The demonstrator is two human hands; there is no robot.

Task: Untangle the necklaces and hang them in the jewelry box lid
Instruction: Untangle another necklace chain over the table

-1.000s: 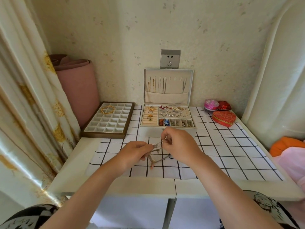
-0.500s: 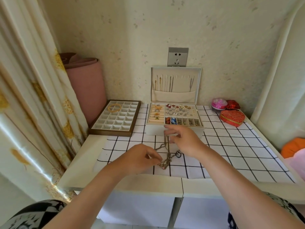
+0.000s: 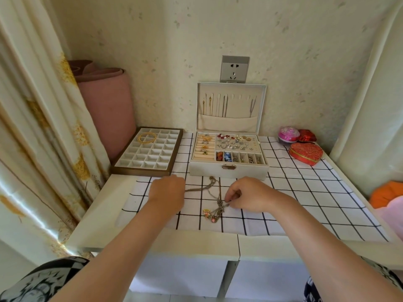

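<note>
Right hand (image 3: 250,197), curled pinch on the necklace tangle (image 3: 219,203) between the hands; left hand (image 3: 168,192) curled round one strand (image 3: 196,189).

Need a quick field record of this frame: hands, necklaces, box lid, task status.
left hand: grips a chain strand, drawn out to the left
right hand: pinches the knot
tangled necklaces: lie on the checked cloth, in front of the jewelry box
lid: open, upright, several chains hanging inside
status: bundle knotted, not yet hung
</note>
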